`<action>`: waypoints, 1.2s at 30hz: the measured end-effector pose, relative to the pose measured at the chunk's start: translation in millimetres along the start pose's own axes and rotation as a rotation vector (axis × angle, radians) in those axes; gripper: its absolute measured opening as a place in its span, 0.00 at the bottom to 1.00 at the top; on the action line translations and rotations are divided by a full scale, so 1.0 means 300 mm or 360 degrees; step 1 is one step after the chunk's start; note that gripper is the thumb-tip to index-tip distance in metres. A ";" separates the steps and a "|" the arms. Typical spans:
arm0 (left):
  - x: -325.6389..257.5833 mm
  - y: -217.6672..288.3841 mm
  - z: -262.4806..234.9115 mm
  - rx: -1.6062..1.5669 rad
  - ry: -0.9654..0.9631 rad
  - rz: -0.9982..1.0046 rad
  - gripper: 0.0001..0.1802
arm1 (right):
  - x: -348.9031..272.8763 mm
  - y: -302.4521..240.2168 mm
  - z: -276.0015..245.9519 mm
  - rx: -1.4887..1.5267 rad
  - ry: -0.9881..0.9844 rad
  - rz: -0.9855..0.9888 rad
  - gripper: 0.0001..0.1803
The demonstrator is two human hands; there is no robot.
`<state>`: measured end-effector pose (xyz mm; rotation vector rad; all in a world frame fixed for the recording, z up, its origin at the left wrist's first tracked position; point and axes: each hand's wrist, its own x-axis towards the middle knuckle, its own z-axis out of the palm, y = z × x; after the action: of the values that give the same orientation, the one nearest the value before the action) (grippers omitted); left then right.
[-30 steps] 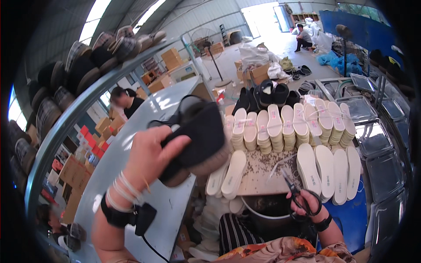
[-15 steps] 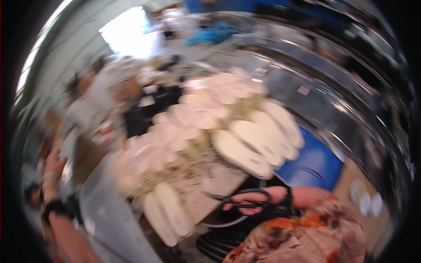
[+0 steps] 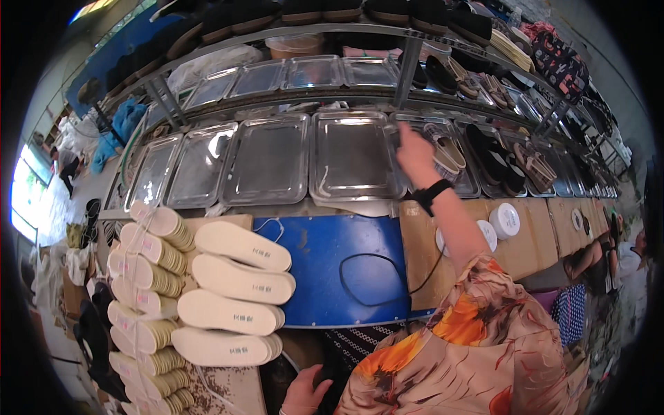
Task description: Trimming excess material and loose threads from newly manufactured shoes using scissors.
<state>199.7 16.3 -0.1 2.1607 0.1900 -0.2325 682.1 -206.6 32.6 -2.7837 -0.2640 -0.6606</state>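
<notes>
Two hands (image 3: 416, 155) (image 3: 304, 393) are apart, the right near shoes (image 3: 450, 151) on a tray (image 3: 469, 185).

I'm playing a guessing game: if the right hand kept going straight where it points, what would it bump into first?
Probably the grey metal shelf post, just past the right hand in the picture. The hand's height is hard to tell, so it might brush the metal tray first.
</notes>
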 end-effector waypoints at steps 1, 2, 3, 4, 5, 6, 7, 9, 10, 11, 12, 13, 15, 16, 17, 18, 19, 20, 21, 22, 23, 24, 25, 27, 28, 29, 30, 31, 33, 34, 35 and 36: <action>0.010 -0.055 0.032 -0.0016 -0.0043 0.0029 0.21 | 0.035 0.152 -0.007 -0.0144 0.0083 0.0065 0.24; -0.004 -0.105 0.066 -0.0191 0.0064 -0.0127 0.21 | 0.062 0.299 -0.013 -0.0296 0.0060 0.0095 0.19; -0.017 -0.136 0.086 -0.0362 0.0173 -0.0291 0.21 | 0.061 0.427 -0.005 -0.0338 0.0002 0.0141 0.18; -0.030 -0.136 0.092 -0.0359 0.0163 -0.0295 0.21 | 0.047 0.474 -0.010 -0.0327 -0.0355 0.0350 0.19; -0.040 -0.120 0.089 -0.0292 0.0169 -0.0401 0.21 | 0.019 0.586 0.034 -0.0327 -0.0503 0.0452 0.22; -0.046 -0.111 0.093 -0.0220 0.0191 -0.0521 0.21 | 0.005 0.617 0.048 -0.0034 -0.0549 0.0488 0.24; -0.042 -0.115 0.108 -0.0218 0.0185 -0.0507 0.21 | 0.007 0.641 0.066 -0.0033 -0.0552 0.0502 0.23; -0.047 -0.108 0.115 -0.0100 0.0135 -0.0563 0.22 | 0.013 0.630 0.070 0.0038 -0.0598 0.0485 0.23; -0.040 -0.092 0.104 -0.0093 0.0125 -0.0541 0.22 | 0.031 0.638 0.048 0.0103 -0.0629 0.0450 0.23; -0.010 -0.045 0.071 -0.0036 0.0076 -0.0564 0.21 | 0.043 0.647 0.030 0.0264 -0.0533 0.0386 0.23; 0.002 -0.003 0.046 0.0026 0.0026 -0.0599 0.21 | 0.053 0.615 -0.008 0.0408 -0.0473 0.0318 0.23; -0.007 0.021 0.038 0.0052 0.0200 -0.0581 0.20 | 0.056 0.535 -0.074 0.0554 -0.0417 0.0248 0.23; -0.030 0.074 0.012 -0.0006 0.0383 -0.0492 0.17 | 0.014 0.327 -0.187 0.1017 -0.0367 0.0140 0.26; -0.060 0.042 0.024 -0.0506 0.0495 -0.0548 0.15 | -0.033 0.188 -0.237 0.1145 -0.0378 0.0127 0.27; -0.069 0.088 0.014 -0.0856 0.0541 -0.0533 0.16 | -0.103 0.039 -0.302 0.1313 -0.0408 0.0118 0.27; -0.075 0.134 0.012 -0.0968 0.0677 -0.0422 0.17 | -0.187 -0.096 -0.373 0.1278 -0.0407 0.0016 0.26; -0.091 0.136 0.021 -0.1206 0.0833 -0.0411 0.18 | -0.281 -0.225 -0.419 0.1385 -0.0489 -0.0104 0.23; -0.093 0.178 0.020 -0.1479 0.0999 -0.0403 0.18 | -0.391 -0.333 -0.456 0.1404 -0.0459 -0.0390 0.23; -0.125 0.087 0.041 -0.1416 0.1120 -0.0371 0.29 | -0.497 -0.431 -0.481 0.1575 -0.0750 -0.0464 0.23; -0.145 0.099 0.056 -0.1519 0.1206 -0.0212 0.31 | -0.612 -0.510 -0.469 0.1755 -0.0575 -0.0954 0.25; -0.178 0.125 0.069 -0.1639 0.1362 -0.0045 0.36 | -0.742 -0.588 -0.476 0.1639 -0.0737 -0.1181 0.31; -0.190 0.160 0.083 -0.1741 0.1672 -0.0051 0.35 | -0.855 -0.649 -0.490 0.1619 -0.0926 -0.1489 0.32; -0.221 0.145 0.104 -0.1711 0.1906 -0.0012 0.34 | -0.978 -0.706 -0.499 0.1698 -0.1066 -0.1685 0.32; -0.322 0.046 0.151 -0.1536 0.2349 -0.0112 0.31 | -1.196 -0.793 -0.501 0.1688 -0.1242 -0.2053 0.31; -0.384 -0.021 0.182 -0.1415 0.2516 -0.0272 0.30 | -1.278 -0.823 -0.507 0.1686 -0.1398 -0.2149 0.31; -0.456 -0.123 0.253 -0.1510 0.2616 -0.0058 0.29 | -1.357 -0.848 -0.478 0.1799 -0.1516 -0.2187 0.30; -0.502 -0.163 0.289 -0.1710 0.2725 -0.0202 0.31 | -1.438 -0.865 -0.451 0.1897 -0.1650 -0.2216 0.29; -0.554 -0.314 0.375 -0.1455 0.2774 -0.0338 0.31 | -1.462 -0.883 -0.477 0.1757 -0.1964 -0.2238 0.29; -0.629 -0.424 0.473 -0.0895 0.2716 -0.0747 0.30 | -1.536 -0.887 -0.448 0.1739 -0.2269 -0.2153 0.30; -0.614 -0.426 0.475 -0.0590 0.2611 -0.1001 0.30 | -1.566 -0.879 -0.429 0.1619 -0.2335 -0.2132 0.30; -0.580 -0.362 0.414 -0.0153 0.2560 -0.1240 0.26 | -1.551 -0.876 -0.415 0.1586 -0.2365 -0.2159 0.30; -0.591 -0.285 0.363 -0.0183 0.2575 -0.1274 0.26 | -1.523 -0.869 -0.421 0.1671 -0.2433 -0.2040 0.28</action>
<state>-1.8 -34.2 -86.7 1.5297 1.8665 1.1003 166.5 -49.3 -13.7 -1.1977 -1.8953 1.2278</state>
